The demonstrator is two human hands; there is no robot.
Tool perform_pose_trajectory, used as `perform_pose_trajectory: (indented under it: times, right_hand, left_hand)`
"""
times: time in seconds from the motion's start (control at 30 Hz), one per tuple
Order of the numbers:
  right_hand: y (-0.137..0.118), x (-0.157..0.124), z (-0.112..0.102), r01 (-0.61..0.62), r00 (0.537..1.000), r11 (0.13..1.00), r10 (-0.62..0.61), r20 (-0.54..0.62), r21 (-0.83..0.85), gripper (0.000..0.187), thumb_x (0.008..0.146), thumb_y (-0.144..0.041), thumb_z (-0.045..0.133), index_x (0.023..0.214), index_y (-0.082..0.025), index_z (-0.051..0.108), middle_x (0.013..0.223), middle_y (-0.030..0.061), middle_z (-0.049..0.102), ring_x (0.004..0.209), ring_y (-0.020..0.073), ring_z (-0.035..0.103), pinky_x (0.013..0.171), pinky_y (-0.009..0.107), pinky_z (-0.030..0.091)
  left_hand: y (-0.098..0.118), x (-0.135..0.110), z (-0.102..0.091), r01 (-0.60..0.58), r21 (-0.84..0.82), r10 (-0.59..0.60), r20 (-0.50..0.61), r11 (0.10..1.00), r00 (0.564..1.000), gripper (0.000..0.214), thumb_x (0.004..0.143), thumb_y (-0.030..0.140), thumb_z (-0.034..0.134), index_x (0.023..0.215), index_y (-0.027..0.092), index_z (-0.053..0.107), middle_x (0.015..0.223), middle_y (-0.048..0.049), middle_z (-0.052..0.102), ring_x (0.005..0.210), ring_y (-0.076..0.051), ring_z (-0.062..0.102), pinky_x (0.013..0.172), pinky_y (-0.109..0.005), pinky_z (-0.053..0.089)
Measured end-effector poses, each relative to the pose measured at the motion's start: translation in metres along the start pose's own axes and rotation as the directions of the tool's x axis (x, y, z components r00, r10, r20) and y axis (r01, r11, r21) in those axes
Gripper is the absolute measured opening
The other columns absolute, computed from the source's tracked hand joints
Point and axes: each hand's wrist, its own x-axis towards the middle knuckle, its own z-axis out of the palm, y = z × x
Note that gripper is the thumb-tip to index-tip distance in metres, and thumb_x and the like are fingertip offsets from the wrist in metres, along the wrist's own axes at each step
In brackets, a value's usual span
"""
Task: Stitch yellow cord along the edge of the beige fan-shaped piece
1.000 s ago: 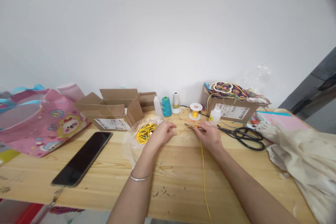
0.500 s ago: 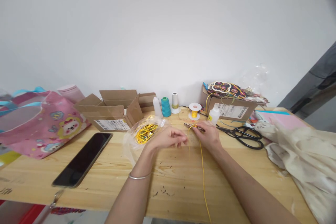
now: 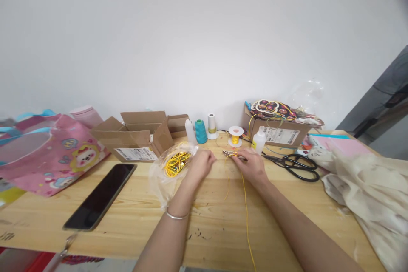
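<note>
My right hand (image 3: 251, 165) is closed in a pinch on a small knotted piece (image 3: 232, 153) lying on the wooden table (image 3: 127, 216). A yellow cord (image 3: 245, 208) runs from that piece down toward the table's near edge, and a second loose strand curves beside it. My left hand (image 3: 200, 164) rests with curled fingers on the table next to a clear plastic bag of yellow cord (image 3: 172, 165). What its fingers hold, if anything, is hidden. A silver bangle sits on the left wrist.
Black scissors (image 3: 295, 164) lie right of my right hand. A phone (image 3: 100, 197) lies at the left. Open cardboard boxes (image 3: 137, 138), thread spools (image 3: 201, 131), a yellow cord reel (image 3: 236, 136) and a small white bottle (image 3: 259, 141) line the back. Pink bag (image 3: 47, 153) left, beige cloth (image 3: 366, 187) right.
My left hand had moved right toward the right hand, then drew back left beside the plastic bag. A loose yellow strand now lies between the hands. The right hand stayed on the knotted piece.
</note>
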Motion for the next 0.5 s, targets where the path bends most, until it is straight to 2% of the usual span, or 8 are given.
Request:
perform_pose_trajectory:
  times: [0.07, 0.13, 0.2, 0.27, 0.33, 0.43, 0.5]
  right_hand:
    - [0.001, 0.000, 0.001, 0.000, 1.000, 1.000, 0.000, -0.008, 0.007, 0.014, 0.072, -0.028, 0.052, 0.069, -0.019, 0.063, 0.072, 0.0041, 0.063, 0.069, 0.0171, 0.053, 0.062, 0.028, 0.040]
    - [0.001, -0.001, 0.002, 0.005, 1.000, 1.000, -0.005, -0.004, 0.020, 0.014, 0.072, -0.027, 0.053, 0.068, -0.019, 0.063, 0.071, 0.0038, 0.063, 0.069, 0.0170, 0.053, 0.062, 0.028, 0.040]
    - [0.001, -0.001, 0.002, 0.008, 1.000, 1.000, -0.008, 0.008, 0.029, 0.014, 0.072, -0.027, 0.053, 0.068, -0.019, 0.063, 0.070, 0.0035, 0.063, 0.069, 0.0168, 0.053, 0.063, 0.028, 0.040]
    - [0.001, -0.001, 0.003, 0.004, 1.000, 1.000, -0.005, 0.016, 0.029, 0.013, 0.072, -0.027, 0.052, 0.069, -0.019, 0.063, 0.071, 0.0035, 0.063, 0.070, 0.0167, 0.053, 0.064, 0.028, 0.040]
    - [0.001, -0.001, 0.003, 0.000, 1.000, 1.000, -0.001, 0.019, 0.024, 0.013, 0.072, -0.026, 0.052, 0.071, -0.019, 0.063, 0.073, 0.0036, 0.063, 0.072, 0.0169, 0.053, 0.064, 0.028, 0.040]
    - [0.002, -0.001, 0.003, 0.002, 1.000, 1.000, -0.002, 0.019, 0.017, 0.013, 0.073, -0.026, 0.052, 0.072, -0.020, 0.063, 0.074, 0.0031, 0.064, 0.073, 0.0169, 0.053, 0.065, 0.028, 0.040]
    - [0.002, -0.001, 0.003, 0.003, 1.000, 1.000, -0.003, 0.024, 0.011, 0.013, 0.073, -0.027, 0.052, 0.072, -0.020, 0.063, 0.073, 0.0027, 0.063, 0.072, 0.0168, 0.052, 0.065, 0.028, 0.040]
  left_hand:
    - [-0.005, 0.005, -0.004, 0.112, -0.105, -0.134, -0.228, 0.988, 0.964, 0.023, 0.076, 0.025, 0.039, 0.079, 0.014, 0.059, 0.073, -0.0073, 0.063, 0.065, -0.015, 0.056, 0.060, -0.026, 0.040]
    - [-0.011, 0.009, -0.008, 0.148, -0.210, -0.214, -0.346, 0.967, 0.913, 0.028, 0.078, 0.026, 0.037, 0.094, 0.012, 0.055, 0.085, -0.0104, 0.062, 0.071, -0.016, 0.057, 0.064, -0.028, 0.042]
    - [-0.014, 0.011, -0.011, 0.105, -0.220, -0.182, -0.370, 0.970, 0.911, 0.029, 0.076, 0.027, 0.040, 0.097, 0.013, 0.055, 0.097, -0.0108, 0.060, 0.082, -0.017, 0.056, 0.072, -0.029, 0.042]
    - [-0.013, 0.011, -0.012, 0.065, -0.181, -0.126, -0.351, 0.981, 0.928, 0.026, 0.076, 0.030, 0.041, 0.084, 0.015, 0.060, 0.096, -0.0086, 0.061, 0.086, -0.017, 0.055, 0.078, -0.030, 0.041]
    - [-0.008, 0.008, -0.012, 0.035, -0.138, -0.085, -0.373, 0.990, 0.924, 0.026, 0.077, 0.031, 0.041, 0.075, 0.016, 0.062, 0.094, -0.0077, 0.060, 0.087, -0.017, 0.054, 0.080, -0.029, 0.040]
    - [0.005, 0.003, -0.011, -0.042, -0.070, 0.003, -0.483, 0.997, 0.876, 0.024, 0.073, 0.023, 0.047, 0.094, 0.017, 0.058, 0.110, -0.0082, 0.050, 0.103, -0.018, 0.046, 0.089, -0.031, 0.035]
    - [0.015, 0.000, -0.007, -0.097, -0.074, 0.051, -0.475, 0.993, 0.879, 0.027, 0.073, 0.021, 0.047, 0.098, 0.018, 0.056, 0.112, -0.0073, 0.048, 0.106, -0.018, 0.043, 0.092, -0.032, 0.033]
